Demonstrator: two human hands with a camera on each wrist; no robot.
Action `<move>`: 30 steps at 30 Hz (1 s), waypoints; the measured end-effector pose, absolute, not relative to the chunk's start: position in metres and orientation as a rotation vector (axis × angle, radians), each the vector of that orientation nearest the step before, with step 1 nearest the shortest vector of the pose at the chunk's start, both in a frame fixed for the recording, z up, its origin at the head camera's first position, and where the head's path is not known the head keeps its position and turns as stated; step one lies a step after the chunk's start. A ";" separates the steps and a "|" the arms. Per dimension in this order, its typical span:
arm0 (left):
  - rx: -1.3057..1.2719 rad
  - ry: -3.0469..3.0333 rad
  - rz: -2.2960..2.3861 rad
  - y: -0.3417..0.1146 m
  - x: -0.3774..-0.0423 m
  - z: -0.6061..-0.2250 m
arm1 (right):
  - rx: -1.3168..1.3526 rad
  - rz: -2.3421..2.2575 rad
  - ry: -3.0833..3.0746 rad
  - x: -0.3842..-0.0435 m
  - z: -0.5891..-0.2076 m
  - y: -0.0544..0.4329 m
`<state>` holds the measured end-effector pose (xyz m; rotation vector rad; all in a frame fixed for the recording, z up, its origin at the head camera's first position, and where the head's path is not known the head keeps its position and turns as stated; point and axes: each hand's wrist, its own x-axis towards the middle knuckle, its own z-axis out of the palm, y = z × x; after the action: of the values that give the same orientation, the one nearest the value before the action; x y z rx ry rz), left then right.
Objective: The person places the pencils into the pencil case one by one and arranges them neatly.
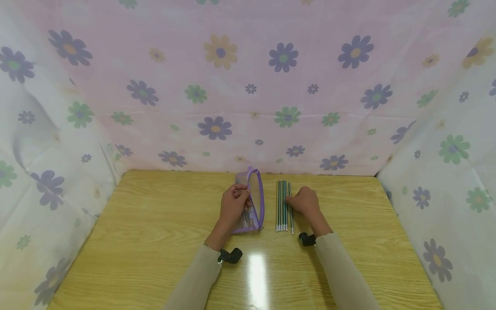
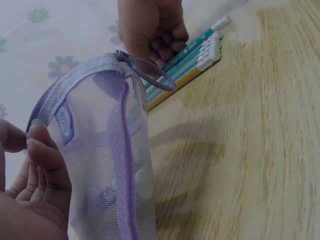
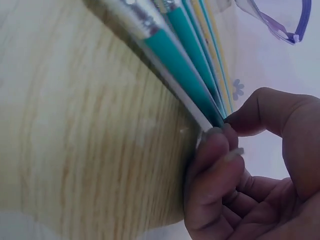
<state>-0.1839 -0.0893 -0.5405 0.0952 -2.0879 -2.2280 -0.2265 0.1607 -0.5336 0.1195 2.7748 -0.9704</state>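
Observation:
A see-through mesh pencil case (image 1: pixel 262 200) with purple trim lies on the table with its mouth gaping to the right. My left hand (image 1: pixel 232 206) pinches the case's edge between thumb and fingers; in the left wrist view a ring-shaped zip pull (image 2: pixel 167 86) hangs at one end. Blurred shapes show through the mesh (image 2: pixel 90 135). To the right of the case, several green striped pencils (image 1: pixel 281 215) lie side by side, their white eraser ends toward me. My right hand (image 1: pixel 307 202) pinches the rightmost pencil (image 1: pixel 291 221), which sits slightly apart from the row.
The wood-grain table (image 1: pixel 155 224) runs up to a flowered cloth (image 1: pixel 248 86) at the back and both sides. A black wrist mount (image 1: pixel 231 256) sits on the left wrist and another black mount (image 1: pixel 307 239) on the right.

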 end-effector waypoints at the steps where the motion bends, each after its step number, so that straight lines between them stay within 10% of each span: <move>1: 0.094 -2.086 -2.229 -0.089 -0.184 -0.540 | 0.113 -0.990 2.771 -0.227 -0.533 0.162; 30: 0.065 -2.072 -2.240 -0.088 -0.185 -0.543 | -0.058 -1.269 2.666 -0.221 -0.507 0.132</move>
<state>-0.1847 -0.0885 -0.5431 0.0648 -2.0721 -2.2396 -0.2212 0.1322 -0.5071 -0.0583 2.6656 -1.2688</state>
